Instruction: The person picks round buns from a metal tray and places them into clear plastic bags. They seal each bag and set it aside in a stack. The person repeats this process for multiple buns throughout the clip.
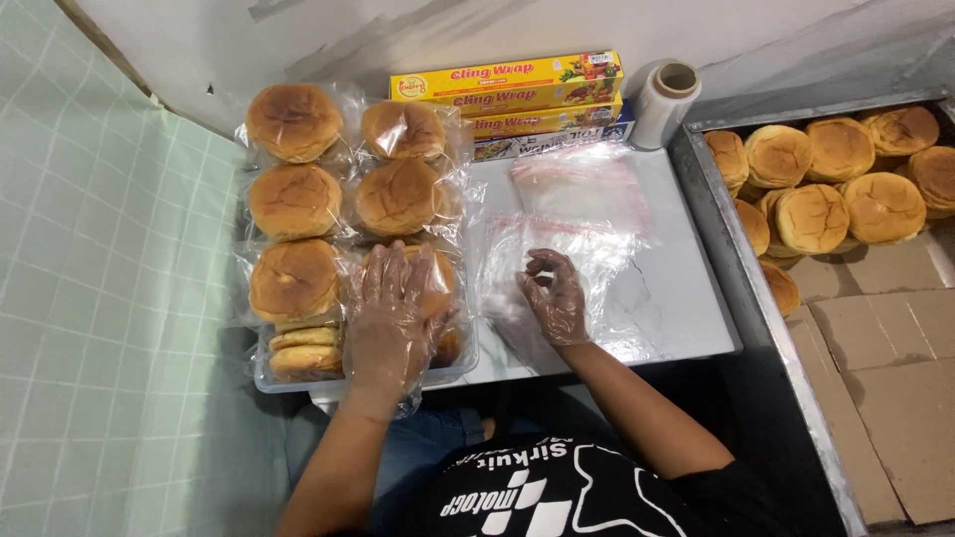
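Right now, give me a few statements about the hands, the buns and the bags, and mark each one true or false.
1. The left hand lies on a bagged bun. True.
2. The right hand holds a bun. False: it pinches a clear bag on the table.
3. Both hands wear clear gloves. True.
4. The tray on the right is empty. False: it holds loose buns.
5. The film roll lies flat. False: it stands upright beside the boxes.
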